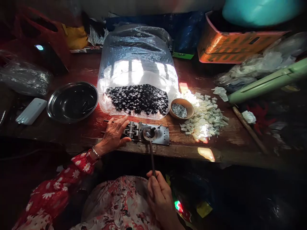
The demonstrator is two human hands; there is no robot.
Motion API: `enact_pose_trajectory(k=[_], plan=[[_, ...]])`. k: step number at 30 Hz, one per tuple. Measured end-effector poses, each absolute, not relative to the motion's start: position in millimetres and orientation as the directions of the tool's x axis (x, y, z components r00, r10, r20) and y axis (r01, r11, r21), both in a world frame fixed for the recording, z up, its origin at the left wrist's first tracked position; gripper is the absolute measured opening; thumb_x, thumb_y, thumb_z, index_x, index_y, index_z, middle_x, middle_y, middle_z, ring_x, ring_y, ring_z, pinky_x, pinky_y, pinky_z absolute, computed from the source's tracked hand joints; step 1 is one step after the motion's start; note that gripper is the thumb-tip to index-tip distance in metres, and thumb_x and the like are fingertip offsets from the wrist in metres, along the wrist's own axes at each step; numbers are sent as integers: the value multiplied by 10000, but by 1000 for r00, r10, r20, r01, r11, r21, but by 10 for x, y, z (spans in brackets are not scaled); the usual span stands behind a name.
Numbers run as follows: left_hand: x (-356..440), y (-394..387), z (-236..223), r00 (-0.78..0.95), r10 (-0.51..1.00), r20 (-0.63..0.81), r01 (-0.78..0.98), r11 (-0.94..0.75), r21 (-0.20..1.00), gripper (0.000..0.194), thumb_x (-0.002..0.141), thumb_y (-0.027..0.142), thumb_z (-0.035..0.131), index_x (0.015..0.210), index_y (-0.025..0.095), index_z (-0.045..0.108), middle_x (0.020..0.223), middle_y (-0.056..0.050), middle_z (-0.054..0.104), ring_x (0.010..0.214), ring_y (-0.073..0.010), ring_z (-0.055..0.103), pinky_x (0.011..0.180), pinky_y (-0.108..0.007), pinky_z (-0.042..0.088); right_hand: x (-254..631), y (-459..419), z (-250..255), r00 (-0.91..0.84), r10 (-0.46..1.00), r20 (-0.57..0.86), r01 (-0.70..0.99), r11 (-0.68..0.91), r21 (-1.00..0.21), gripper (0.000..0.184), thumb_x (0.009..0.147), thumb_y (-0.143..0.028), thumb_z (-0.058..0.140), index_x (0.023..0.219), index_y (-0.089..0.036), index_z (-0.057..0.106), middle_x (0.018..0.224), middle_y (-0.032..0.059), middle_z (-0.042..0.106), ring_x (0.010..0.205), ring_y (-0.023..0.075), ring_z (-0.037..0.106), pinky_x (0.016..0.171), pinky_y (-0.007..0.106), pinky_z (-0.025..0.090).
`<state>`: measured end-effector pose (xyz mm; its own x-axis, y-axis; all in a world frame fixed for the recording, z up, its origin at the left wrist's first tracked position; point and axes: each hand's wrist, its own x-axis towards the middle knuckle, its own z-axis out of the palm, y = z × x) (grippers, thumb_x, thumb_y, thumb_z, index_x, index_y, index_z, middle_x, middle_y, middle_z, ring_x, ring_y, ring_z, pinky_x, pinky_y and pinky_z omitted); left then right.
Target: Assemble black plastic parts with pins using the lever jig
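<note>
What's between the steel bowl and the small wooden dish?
Between the steel bowl and wooden dish, the head view shows a clear plastic bag of black buttons.

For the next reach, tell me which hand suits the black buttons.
Left hand, likely: it rests on the metal jig beside the plastic bag; the right hand grips a dark handle lower down.

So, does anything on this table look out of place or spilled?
The pale flakes look oddest: they lie loose in a heap straight on the wooden table, with a few strays at the edge, while the black round pieces sit in a plastic bag.
</note>
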<state>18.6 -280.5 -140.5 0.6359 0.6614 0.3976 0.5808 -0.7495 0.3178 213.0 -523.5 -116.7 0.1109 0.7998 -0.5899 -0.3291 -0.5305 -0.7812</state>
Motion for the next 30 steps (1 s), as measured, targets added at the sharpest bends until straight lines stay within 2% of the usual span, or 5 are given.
enact_pose_trajectory(k=[4,8,14,20,30], plan=[[160,-2797,-1254,608,658,445,530,-753,389,459,1064,418,546,1476,218,537,1542,-151,587,1450,-305,515,1245,-558,337,2271,-5204,-1096,198,829,-524,-148,-503,-852,497,1000,-738,509,1022,-247,583,649,-69,404,543,119,359,472,219,323],[183,-2733,-1085,650,607,457,490,-794,358,273,956,256,649,1227,247,673,1354,-74,701,1391,-313,533,1239,-577,341,2706,-5158,-970,135,905,-404,326,-426,-844,453,1068,-643,419,975,-243,610,670,-23,576,571,157,530,538,262,405],[321,-2649,-899,777,527,345,417,-840,346,89,906,163,626,962,221,666,1170,-53,720,1258,-282,577,1211,-561,349,3678,-4996,-1074,37,990,-137,927,-85,-365,364,1104,-472,384,1056,-265,679,801,26,775,604,231,714,514,306,378],[396,-2594,-840,764,554,332,361,-792,493,74,891,151,639,866,215,666,1044,-35,723,1063,-227,601,1073,-455,454,4291,-4354,-1272,-88,973,211,993,69,95,338,1025,-203,440,1191,-158,731,977,126,791,905,310,726,804,436,512],[425,-2376,-977,776,539,328,294,-768,568,109,818,159,626,786,234,697,821,-2,699,883,-196,606,962,-394,491,4334,-3886,-1344,-57,934,352,994,87,-71,314,993,-264,544,1218,-212,758,1158,125,749,1063,334,674,1181,644,334]])
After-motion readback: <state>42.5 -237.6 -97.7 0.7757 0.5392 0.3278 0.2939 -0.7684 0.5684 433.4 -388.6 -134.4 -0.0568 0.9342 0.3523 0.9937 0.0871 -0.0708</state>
